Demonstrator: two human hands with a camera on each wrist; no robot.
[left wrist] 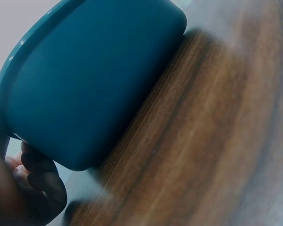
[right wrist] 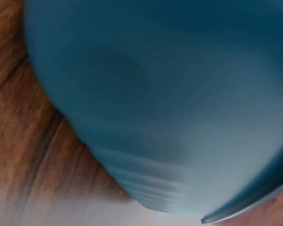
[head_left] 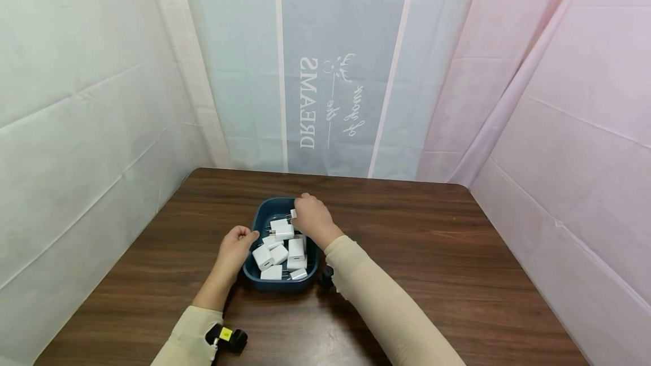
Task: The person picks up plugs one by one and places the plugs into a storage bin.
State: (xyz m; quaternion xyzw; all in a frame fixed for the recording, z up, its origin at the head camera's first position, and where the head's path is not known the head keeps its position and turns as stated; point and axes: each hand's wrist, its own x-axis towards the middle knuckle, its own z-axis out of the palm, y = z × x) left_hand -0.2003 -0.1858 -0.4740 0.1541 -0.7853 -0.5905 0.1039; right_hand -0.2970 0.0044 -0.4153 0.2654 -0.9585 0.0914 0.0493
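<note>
A dark blue plastic basket (head_left: 280, 286) stands on the table, holding several white charger plugs (head_left: 283, 232) heaped toward its near end. My left hand (head_left: 235, 248) grips the basket's left rim, thumb on top; in the left wrist view its curled fingers (left wrist: 45, 181) are under the rim, outside the wall. Over the far right rim, my right hand (head_left: 315, 220) pinches a small white charger plug (head_left: 293, 214) with metal prongs pointing left. Its fingertips are partly hidden in the head view. The basket's outer wall (right wrist: 132, 103) fills most of the right wrist view.
The brown wood-grain table (head_left: 417, 253) extends around the basket on all sides. Behind it hangs a grey-blue curtain (head_left: 346, 27) with mirrored lettering, and pale cloth walls (head_left: 91, 100) close off the sides. A small black camera (head_left: 231, 339) is strapped at the left wrist.
</note>
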